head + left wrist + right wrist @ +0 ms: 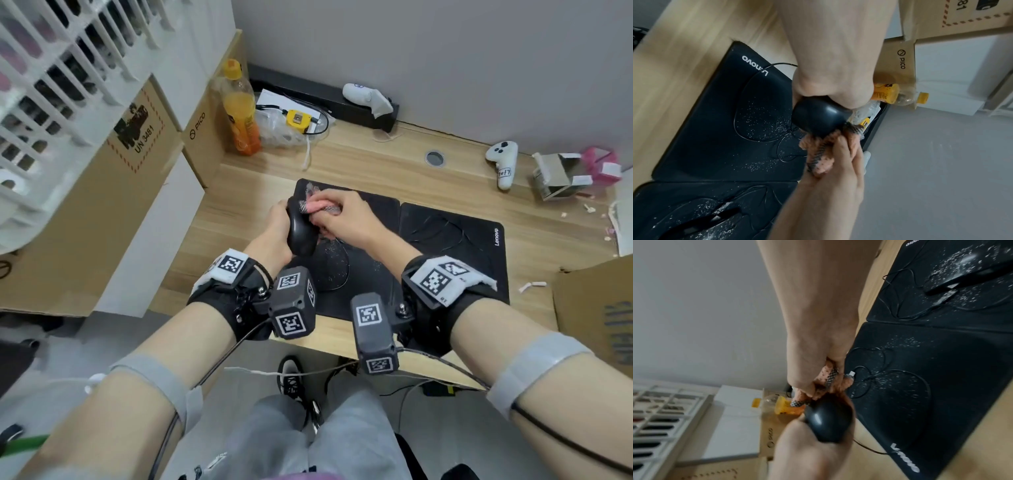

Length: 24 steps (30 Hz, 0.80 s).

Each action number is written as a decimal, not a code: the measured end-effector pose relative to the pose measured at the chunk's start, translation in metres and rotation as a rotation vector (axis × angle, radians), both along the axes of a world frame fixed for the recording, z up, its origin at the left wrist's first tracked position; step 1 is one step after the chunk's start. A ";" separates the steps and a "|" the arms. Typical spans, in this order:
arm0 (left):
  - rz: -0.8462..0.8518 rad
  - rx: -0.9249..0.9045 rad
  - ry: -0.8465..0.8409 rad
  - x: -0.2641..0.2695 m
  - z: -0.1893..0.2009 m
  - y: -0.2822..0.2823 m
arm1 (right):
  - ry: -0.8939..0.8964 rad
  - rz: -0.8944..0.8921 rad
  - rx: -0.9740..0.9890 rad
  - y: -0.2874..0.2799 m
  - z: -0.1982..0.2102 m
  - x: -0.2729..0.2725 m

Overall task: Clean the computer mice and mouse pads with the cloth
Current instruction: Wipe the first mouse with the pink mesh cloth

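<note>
Left hand (274,228) wraps a black mouse (300,229), lifted clear of the pads and tilted so its side faces right, likely to open that face to wiping. Right hand (346,219) bunches the pink cloth (320,206) and presses it on the mouse's far end. Two black pads lie edge to edge on the worktop (376,161): left pad (373,205) under the hands, right pad (455,253) near right. White specks and looped cable remain on both. A second mouse (701,224) rests on a pad, speckled, probably unwiped.

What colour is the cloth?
Pink cloth with a black-and-white checked edge; clearest in the left wrist view.
</note>
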State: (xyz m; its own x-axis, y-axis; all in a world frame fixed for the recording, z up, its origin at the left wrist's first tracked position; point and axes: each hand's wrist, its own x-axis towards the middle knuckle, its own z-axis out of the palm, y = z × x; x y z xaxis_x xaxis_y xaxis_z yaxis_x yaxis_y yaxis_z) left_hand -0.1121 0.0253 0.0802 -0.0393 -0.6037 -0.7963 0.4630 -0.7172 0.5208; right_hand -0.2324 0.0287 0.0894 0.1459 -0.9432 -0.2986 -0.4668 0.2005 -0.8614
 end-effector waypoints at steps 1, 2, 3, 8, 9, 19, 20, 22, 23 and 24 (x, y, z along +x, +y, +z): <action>0.011 0.021 -0.016 0.001 0.001 -0.001 | -0.022 -0.007 -0.008 0.006 -0.003 0.002; 0.007 0.042 -0.029 0.002 0.002 -0.002 | -0.038 -0.009 -0.022 0.011 -0.006 0.002; 0.001 0.043 -0.037 0.003 0.001 -0.003 | -0.048 0.013 -0.028 0.015 -0.006 0.001; 0.115 0.020 -0.055 0.013 -0.005 -0.014 | 0.014 0.312 0.115 0.025 -0.013 -0.010; 0.137 0.006 -0.013 0.013 -0.004 -0.017 | 0.064 0.325 0.118 0.023 -0.013 -0.012; 0.107 -0.056 0.144 0.010 -0.002 -0.004 | -0.153 -0.178 0.059 -0.016 0.022 -0.012; 0.091 -0.065 0.140 0.007 -0.001 -0.003 | -0.145 -0.150 0.054 -0.016 0.022 -0.007; 0.086 -0.063 0.089 0.004 -0.003 -0.004 | -0.125 -0.078 0.085 -0.009 0.018 0.005; 0.083 -0.040 0.063 0.004 -0.007 -0.005 | -0.112 -0.059 0.098 -0.003 0.016 0.009; 0.089 -0.022 0.055 0.006 -0.007 -0.004 | -0.119 -0.043 0.115 0.002 0.013 0.010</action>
State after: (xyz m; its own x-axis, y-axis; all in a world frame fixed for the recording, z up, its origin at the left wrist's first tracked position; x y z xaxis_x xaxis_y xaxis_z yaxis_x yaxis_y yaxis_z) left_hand -0.1066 0.0215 0.0733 -0.0276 -0.6241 -0.7809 0.5527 -0.6604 0.5082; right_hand -0.2225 0.0311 0.1020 0.1464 -0.9098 -0.3883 -0.3517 0.3190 -0.8801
